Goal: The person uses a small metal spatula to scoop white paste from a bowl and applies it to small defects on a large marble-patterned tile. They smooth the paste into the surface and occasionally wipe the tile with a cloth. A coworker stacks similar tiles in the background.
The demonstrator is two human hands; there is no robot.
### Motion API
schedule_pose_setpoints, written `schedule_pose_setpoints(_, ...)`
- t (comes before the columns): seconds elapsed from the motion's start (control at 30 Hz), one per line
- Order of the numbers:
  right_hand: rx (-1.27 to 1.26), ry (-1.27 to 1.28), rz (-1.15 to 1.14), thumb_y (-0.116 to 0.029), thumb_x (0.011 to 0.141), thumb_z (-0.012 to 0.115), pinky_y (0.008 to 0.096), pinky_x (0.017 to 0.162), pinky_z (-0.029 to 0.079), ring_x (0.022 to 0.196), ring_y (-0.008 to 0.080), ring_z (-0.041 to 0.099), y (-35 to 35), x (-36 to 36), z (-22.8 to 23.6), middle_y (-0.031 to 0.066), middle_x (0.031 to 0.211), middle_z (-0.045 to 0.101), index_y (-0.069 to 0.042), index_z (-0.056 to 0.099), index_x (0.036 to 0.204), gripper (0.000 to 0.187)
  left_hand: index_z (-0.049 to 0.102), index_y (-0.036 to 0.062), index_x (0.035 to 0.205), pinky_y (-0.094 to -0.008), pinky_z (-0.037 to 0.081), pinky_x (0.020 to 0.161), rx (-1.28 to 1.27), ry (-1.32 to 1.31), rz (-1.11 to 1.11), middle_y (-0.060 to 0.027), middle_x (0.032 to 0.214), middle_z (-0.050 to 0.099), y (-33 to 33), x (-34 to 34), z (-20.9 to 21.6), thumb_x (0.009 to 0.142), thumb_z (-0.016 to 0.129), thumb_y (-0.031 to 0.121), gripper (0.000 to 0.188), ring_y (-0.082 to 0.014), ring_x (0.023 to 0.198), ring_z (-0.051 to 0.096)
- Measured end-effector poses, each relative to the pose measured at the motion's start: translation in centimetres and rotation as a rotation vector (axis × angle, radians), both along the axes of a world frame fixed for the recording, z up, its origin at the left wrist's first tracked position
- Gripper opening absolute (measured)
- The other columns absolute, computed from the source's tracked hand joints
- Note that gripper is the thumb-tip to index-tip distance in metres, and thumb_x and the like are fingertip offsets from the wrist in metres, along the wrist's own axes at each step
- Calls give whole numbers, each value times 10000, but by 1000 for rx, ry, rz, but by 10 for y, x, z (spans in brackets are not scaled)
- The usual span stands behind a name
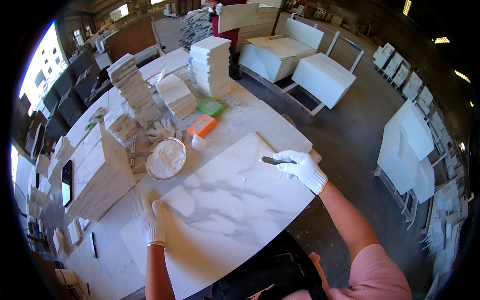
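Observation:
A white marble slab (pixel 225 195) with grey veins lies across the worktable in front of me. My right hand (pixel 302 170), in a white knitted glove, is closed round a small dark putty knife (pixel 274 160) held over the slab's far right part. Several small pale, shiny spots show on the slab's face. My left hand (pixel 149 220), gloved too, rests flat at the slab's left edge with its fingers stretched out. Beyond the slab sits a round metal bowl (pixel 166 159) of white powder or paste, with a white ball-shaped thing (pixel 198 142) beside it.
Orange (pixel 202 125) and green boxes (pixel 210 107), a loose glove (pixel 161 131) and stacked marble pieces (pixel 211 67) stand farther back. A phone (pixel 67 183) leans against a marble block (pixel 100 175) on the left. Past the table, a person holds a panel (pixel 238 18) near slab-loaded racks (pixel 324 79).

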State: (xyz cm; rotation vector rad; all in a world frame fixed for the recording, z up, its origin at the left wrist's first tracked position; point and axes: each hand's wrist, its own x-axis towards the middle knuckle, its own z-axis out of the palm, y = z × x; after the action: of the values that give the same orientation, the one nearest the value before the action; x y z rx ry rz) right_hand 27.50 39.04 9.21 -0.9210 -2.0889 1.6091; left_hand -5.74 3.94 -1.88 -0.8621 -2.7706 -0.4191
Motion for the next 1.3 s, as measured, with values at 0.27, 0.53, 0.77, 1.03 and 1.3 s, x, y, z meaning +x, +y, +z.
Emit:
schedule_pose_setpoints(0.27, -64, -78, -121, -29, 885, 691, 214, 598, 487, 639, 47, 546, -1, 78, -4, 23, 879, 686, -19, 698, 1182, 297, 435, 10, 1474, -476, 293, 1163, -74, -22, 27, -229, 1525, 416, 8, 16, 24, 1032, 430, 412, 597, -398, 1410, 378)
schedule_pose_setpoints(0.53, -51, -75, -89, -59, 886, 697, 250, 704, 526, 747, 82, 627, -4, 97, -22, 30, 1008, 730, -36, 708, 1179, 294, 453, 22, 1462, -495, 325, 1135, -19, 54, -19, -230, 1498, 450, 3, 6, 9, 1027, 452, 415, 586, -440, 1361, 425)
schedule_pose_setpoints(0.77, 183, -67, -48, -35, 862, 716, 280, 840, 547, 940, 135, 695, -6, 98, -31, 58, 1089, 744, -42, 716, 1148, 285, 453, 27, 1465, -494, 330, 1133, -17, 65, -17, -232, 1497, 453, 3, 5, 7, 1020, 463, 437, 606, -431, 1357, 437)
schedule_pose_setpoints(1.03, 823, -370, 14, -204, 849, 723, 343, 728, 554, 833, 244, 688, -11, 96, -27, 44, 895, 699, -202, 742, 1118, 270, 438, 0, 1470, -466, 307, 1158, -65, 4, 11, -245, 1521, 414, 5, 10, 16, 1028, 441, 398, 595, -408, 1394, 399)
schedule_pose_setpoints(1.3, 960, -261, -7, -235, 860, 680, 378, 635, 537, 744, 253, 670, -7, 103, -31, 36, 842, 665, -250, 736, 1101, 247, 448, 45, 1474, -497, 335, 1130, -26, 55, -5, -222, 1501, 452, 3, 6, 8, 1024, 458, 429, 591, -433, 1357, 436)
